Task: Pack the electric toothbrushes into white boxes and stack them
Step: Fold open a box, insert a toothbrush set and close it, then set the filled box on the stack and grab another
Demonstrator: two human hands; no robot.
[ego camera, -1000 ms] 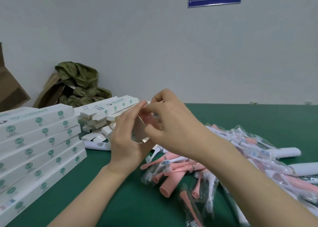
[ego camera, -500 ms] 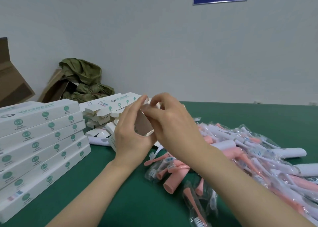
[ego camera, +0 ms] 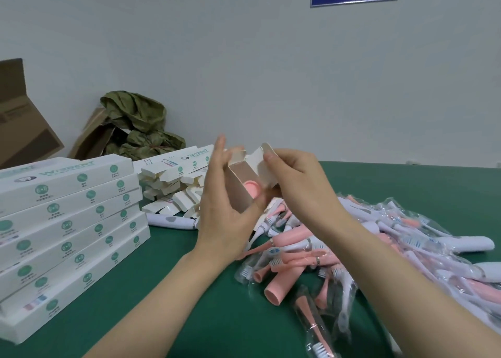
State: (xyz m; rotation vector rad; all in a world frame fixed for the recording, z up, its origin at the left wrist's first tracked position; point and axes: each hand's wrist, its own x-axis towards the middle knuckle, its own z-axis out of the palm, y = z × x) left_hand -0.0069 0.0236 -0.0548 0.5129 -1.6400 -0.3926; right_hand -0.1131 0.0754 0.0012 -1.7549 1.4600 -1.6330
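Toothbrush, pink plastic and round-ended (ego camera: 251,189), sits inside the long white cardboard box (ego camera: 238,192) I hold end-on above the green table (ego camera: 189,303). My left hand (ego camera: 227,216) is wrapped around the box body; my right hand (ego camera: 298,184) pinches its open end flap (ego camera: 264,157) between thumb and fingertip. If I tip the open end down, the brush could slide out onto the bagged pile of pink and white toothbrushes (ego camera: 352,249); forcing the flap could crease it, and a bulging box may sit crooked on the stack of packed white boxes (ego camera: 67,222)
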